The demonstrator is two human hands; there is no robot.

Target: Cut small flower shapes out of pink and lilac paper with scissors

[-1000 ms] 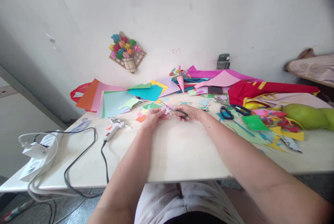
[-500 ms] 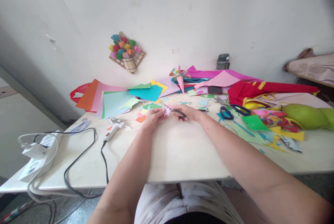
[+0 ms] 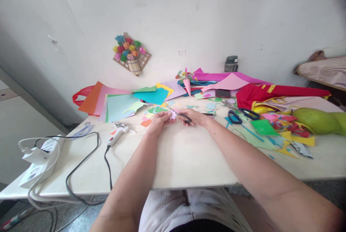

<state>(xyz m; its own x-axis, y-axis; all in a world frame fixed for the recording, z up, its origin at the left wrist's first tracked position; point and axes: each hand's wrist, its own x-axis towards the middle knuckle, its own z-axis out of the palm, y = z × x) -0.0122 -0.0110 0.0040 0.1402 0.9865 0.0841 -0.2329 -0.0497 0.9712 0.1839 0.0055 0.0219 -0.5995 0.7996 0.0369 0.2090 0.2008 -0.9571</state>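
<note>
- At mid-frame, the left hand (image 3: 161,121) pinches a lilac paper piece (image 3: 173,115) over the worktop (image 3: 189,160).
- Just right, the right hand (image 3: 195,117) grips scissors (image 3: 185,117).
- Both hands have barely shifted; cutting seems underway.

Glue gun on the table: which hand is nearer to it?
Left. The left hand, pinching lilac paper, is to the right of the glue gun; the right hand, holding scissors, is farther right.
</note>
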